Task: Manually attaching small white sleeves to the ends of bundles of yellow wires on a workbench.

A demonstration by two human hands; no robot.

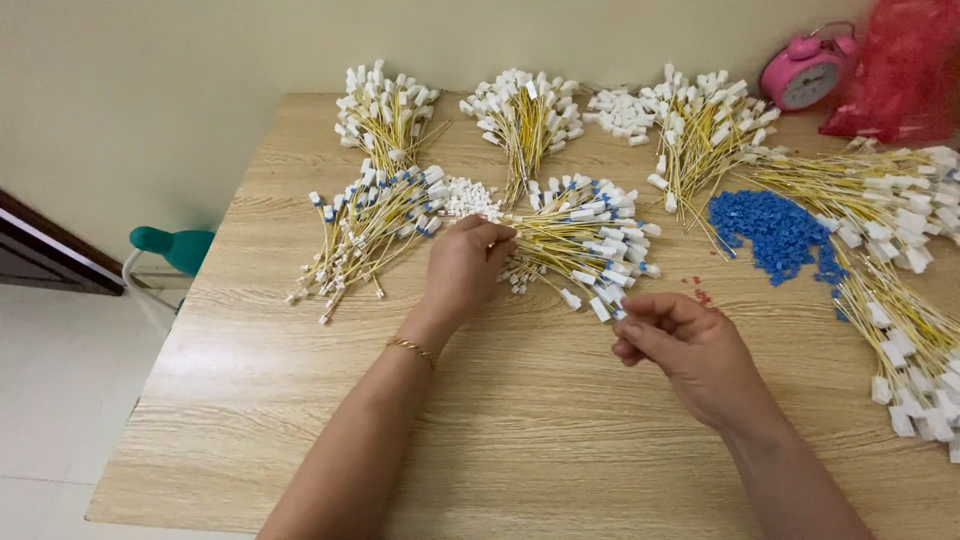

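My left hand (pixel 463 268) rests on the wooden table (pixel 520 420), fingers curled over the thin end of a bundle of yellow wires (pixel 580 238) with white and blue connectors. My right hand (pixel 690 345) hovers just below the connector end of that bundle, fingertips pinched together near one white connector (pixel 600 310); whether it grips something small I cannot make out. A small heap of loose white caps (pixel 467 196) lies just above my left hand. Another bundle of yellow wires (pixel 370 225) lies to the left.
More yellow wire bundles lie along the back (pixel 388 115) (pixel 525 115) (pixel 700 125) and right side (pixel 890 195). A pile of blue connectors (pixel 775 232) sits at right. A pink alarm clock (pixel 805 75) and a red bag (pixel 900 70) stand at the back right corner.
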